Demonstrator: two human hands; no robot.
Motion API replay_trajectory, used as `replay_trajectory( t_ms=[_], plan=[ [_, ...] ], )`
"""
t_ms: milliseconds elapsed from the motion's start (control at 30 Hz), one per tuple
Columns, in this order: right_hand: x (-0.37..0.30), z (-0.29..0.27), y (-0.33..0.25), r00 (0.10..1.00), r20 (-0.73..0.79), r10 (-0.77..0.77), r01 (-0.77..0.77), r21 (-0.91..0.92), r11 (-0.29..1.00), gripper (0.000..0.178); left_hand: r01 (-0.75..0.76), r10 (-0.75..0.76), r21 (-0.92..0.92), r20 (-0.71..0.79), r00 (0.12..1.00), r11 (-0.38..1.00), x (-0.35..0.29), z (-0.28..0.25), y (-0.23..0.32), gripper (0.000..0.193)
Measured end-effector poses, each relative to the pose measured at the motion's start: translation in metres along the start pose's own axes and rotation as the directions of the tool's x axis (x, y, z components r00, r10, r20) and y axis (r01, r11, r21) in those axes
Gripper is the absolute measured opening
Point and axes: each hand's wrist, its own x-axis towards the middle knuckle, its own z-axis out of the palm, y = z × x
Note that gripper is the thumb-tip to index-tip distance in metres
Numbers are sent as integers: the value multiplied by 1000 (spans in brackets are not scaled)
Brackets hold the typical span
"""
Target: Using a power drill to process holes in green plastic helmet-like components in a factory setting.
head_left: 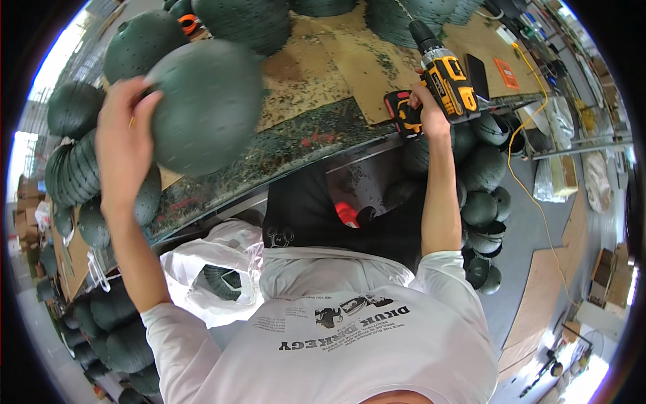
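My left hand is closed on the left edge of a dark green domed shell, thumb and fingers pinching its rim. The shell is smeared by motion, its rounded side faces me, and faint small marks dot it. My right hand wraps round the grip of a yellow and black cordless drill. The drill's bit points away, toward a stack of green shells at the back of the workbench. A clear gap separates the bit side from the shell in my left hand.
Green shavings litter the bench. Perforated shells stand stacked at its back, and more lie at the left. A dark phone lies beside the drill. An orange cord runs down the right. Shells hang or pile below the bench; a white bag stands left.
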Motion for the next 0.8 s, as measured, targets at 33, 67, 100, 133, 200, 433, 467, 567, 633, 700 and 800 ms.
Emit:
replay_trajectory(
  t_ms=[33, 67, 100, 133, 200, 433, 467, 567, 633, 700, 800],
  plan=[
    [-11, 0, -9, 1000, -16, 15, -14, 67, 998, 34, -97, 98, -22, 18, 995, 995, 18, 28, 13, 18],
    [-22, -4, -17, 999, -33, 20, -16, 113, 993, 36, -199, 201, -45, 38, 979, 979, 34, 55, 25, 19],
    [-37, -2, -28, 999, -33, 38, -33, 132, 991, 36, -242, 246, -86, 41, 968, 967, 43, 82, 35, 19],
    [-52, -3, -38, 998, -37, 51, -45, 151, 987, 36, -288, 295, -127, 40, 955, 949, 51, 107, 42, 20],
    [-84, -14, -41, 998, -36, 47, -44, 66, 997, 35, -369, 382, -158, 61, 922, 916, 67, 155, 50, 19],
    [-209, -34, -11, 946, -325, -12, -109, -354, 929, 25, -559, 584, -194, 112, 804, 806, 95, 255, 92, 25],
    [-219, -31, -7, 954, -297, -37, -96, -422, 901, 26, -574, 598, -183, 120, 793, 798, 95, 262, 92, 26],
    [-236, -23, 5, 939, -64, -337, 187, -727, 660, 23, -553, 577, -168, 173, 798, 816, 95, 272, 85, 27],
    [-239, -13, 11, 964, -105, -244, 149, -549, 822, 24, -545, 569, -165, 194, 799, 822, 95, 277, 80, 26],
    [-237, -8, 9, 958, 27, -284, 245, -589, 770, 27, -530, 552, -155, 215, 806, 834, 95, 279, 74, 26],
    [-244, 2, 10, 1000, -23, -3, -7, -435, 900, 31, -546, 567, -155, 172, 806, 823, 93, 282, 71, 27]
  ],
)
